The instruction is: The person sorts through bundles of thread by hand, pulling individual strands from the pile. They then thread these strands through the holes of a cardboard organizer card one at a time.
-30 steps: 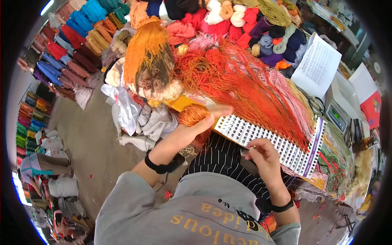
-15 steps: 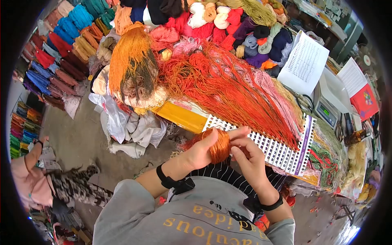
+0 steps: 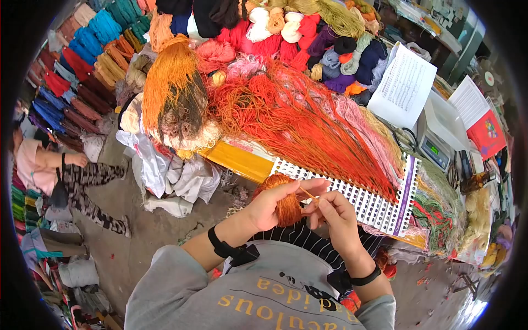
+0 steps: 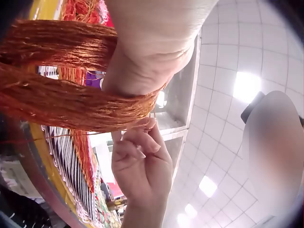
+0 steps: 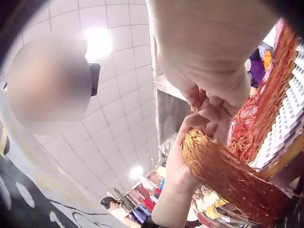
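My left hand (image 3: 275, 204) grips a hank of orange yarn (image 3: 287, 202) wound around its fingers, held over the near edge of a white perforated board (image 3: 369, 204). Beside it my right hand (image 3: 324, 209) pinches a single orange strand (image 3: 307, 192) drawn out of the hank. In the left wrist view the orange hank (image 4: 61, 102) crosses under the palm, and the right hand (image 4: 140, 164) sits just below it. The right wrist view shows the left hand (image 5: 183, 156) wrapped in the orange hank (image 5: 228, 178).
Red and orange threads (image 3: 313, 126) fan from the board up to a pile of coloured skeins (image 3: 297, 33). A printed sheet (image 3: 404, 85), a scale (image 3: 437, 146) and red paper (image 3: 487, 135) lie right. A person (image 3: 60, 176) moves on the floor at left.
My left hand brought the hank down from the board's left end toward my body. The right hand came up to it and drew out a strand. The person at left has moved further in.
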Demonstrator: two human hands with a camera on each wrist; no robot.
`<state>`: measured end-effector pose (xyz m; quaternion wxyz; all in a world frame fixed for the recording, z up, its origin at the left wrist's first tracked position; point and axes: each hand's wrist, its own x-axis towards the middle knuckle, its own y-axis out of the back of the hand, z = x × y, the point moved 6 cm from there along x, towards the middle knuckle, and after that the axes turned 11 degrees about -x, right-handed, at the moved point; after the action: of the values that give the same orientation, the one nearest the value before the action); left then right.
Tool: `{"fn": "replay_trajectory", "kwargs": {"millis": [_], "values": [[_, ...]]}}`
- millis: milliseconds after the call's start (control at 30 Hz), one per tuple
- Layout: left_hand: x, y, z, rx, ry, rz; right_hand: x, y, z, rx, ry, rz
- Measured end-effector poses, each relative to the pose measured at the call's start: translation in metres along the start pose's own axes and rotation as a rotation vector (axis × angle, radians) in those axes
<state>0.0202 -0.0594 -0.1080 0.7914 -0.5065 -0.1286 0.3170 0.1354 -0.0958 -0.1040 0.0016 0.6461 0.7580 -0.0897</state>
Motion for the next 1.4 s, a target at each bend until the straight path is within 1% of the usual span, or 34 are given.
{"fn": "replay_trajectory", "kwargs": {"millis": [33,67,133,200,300,367,400,467,533,600,667,700,733,767,800,833,867,900,933,967,1000,1033,1067,1100,1133,1200,1233,1300,1367,1400], "values": [[0.0,0.002,0.0,-0.014,-0.001,0.031,-0.001,0.0,0.003,0.051,-0.037,-0.004],[-0.001,0.004,0.001,-0.029,-0.001,0.062,-0.001,0.0,0.003,0.048,-0.037,-0.004],[-0.003,0.004,0.004,-0.056,-0.01,0.084,-0.002,0.0,0.004,0.148,-0.053,-0.005],[-0.004,0.008,0.006,-0.08,-0.016,0.108,-0.001,0.003,0.008,0.14,-0.064,-0.004],[-0.004,0.017,0.011,-0.023,-0.067,0.133,-0.001,0.003,0.01,0.119,-0.083,0.007],[-0.005,0.017,0.019,0.118,-0.158,0.154,-0.001,0.004,0.01,0.104,-0.093,0.015],[-0.005,0.015,0.021,0.118,-0.159,0.154,-0.001,0.005,0.012,0.076,-0.129,0.003],[-0.006,0.011,0.022,0.118,-0.136,0.145,-0.002,0.004,0.009,0.047,-0.166,-0.011],[-0.007,0.01,0.022,0.128,-0.117,0.146,-0.004,-0.003,0.003,-0.042,-0.216,-0.09],[-0.008,0.009,0.023,0.139,-0.098,0.147,-0.004,-0.004,0.006,-0.098,-0.196,-0.067],[-0.011,0.01,0.022,0.216,-0.008,0.142,-0.006,0.0,0.006,-0.153,-0.18,-0.043],[-0.015,0.015,0.026,0.212,-0.007,0.143,-0.008,0.008,0.0,-0.161,-0.097,-0.005],[-0.02,0.024,0.028,0.259,0.034,0.159,-0.01,0.017,-0.006,-0.169,-0.015,0.034],[-0.027,0.032,0.032,0.305,0.076,0.176,-0.013,0.028,-0.017,-0.262,0.173,0.116],[-0.034,0.041,0.042,0.261,0.043,0.275,-0.019,0.041,-0.032,-0.425,0.297,0.237],[-0.041,0.054,0.055,0.215,-0.032,0.336,-0.026,0.061,-0.033,-0.47,0.316,0.333],[-0.052,0.068,0.069,0.123,-0.118,0.432,-0.035,0.079,-0.033,-0.372,0.266,0.453],[-0.062,0.073,0.086,0.111,-0.233,0.417,-0.043,0.093,-0.037,-0.285,0.29,0.522],[-0.071,0.087,0.099,0.011,-0.329,0.44,-0.052,0.106,-0.04,-0.228,0.254,0.61],[-0.082,0.1,0.111,-0.041,-0.384,0.461,-0.063,0.122,-0.039,-0.134,0.294,0.688],[-0.093,0.11,0.122,-0.094,-0.438,0.482,-0.072,0.137,-0.036,-0.07,0.292,0.755],[-0.102,0.118,0.129,-0.099,-0.436,0.485,-0.081,0.152,-0.034,-0.007,0.29,0.822],[-0.11,0.124,0.137,-0.12,-0.498,0.492,-0.089,0.165,-0.031,-0.01,0.286,0.822],[-0.118,0.129,0.143,-0.144,-0.561,0.499,-0.092,0.171,-0.034,0.044,0.33,0.727],[-0.121,0.133,0.145,-0.15,-0.56,0.502,-0.093,0.173,-0.035,0.097,0.373,0.632],[-0.124,0.131,0.149,-0.159,-0.595,0.436,-0.096,0.175,-0.032,0.097,0.349,0.625],[-0.122,0.13,0.146,-0.167,-0.592,0.435,-0.096,0.175,-0.033,0.102,0.332,0.621],[-0.116,0.125,0.141,-0.079,-0.587,0.474,-0.092,0.172,-0.036,0.135,0.302,0.638],[-0.105,0.123,0.132,-0.051,-0.556,0.454,-0.077,0.158,-0.046,0.169,0.283,0.542],[-0.099,0.121,0.126,-0.016,-0.534,0.441,-0.069,0.152,-0.051,0.24,0.256,0.529]]}}
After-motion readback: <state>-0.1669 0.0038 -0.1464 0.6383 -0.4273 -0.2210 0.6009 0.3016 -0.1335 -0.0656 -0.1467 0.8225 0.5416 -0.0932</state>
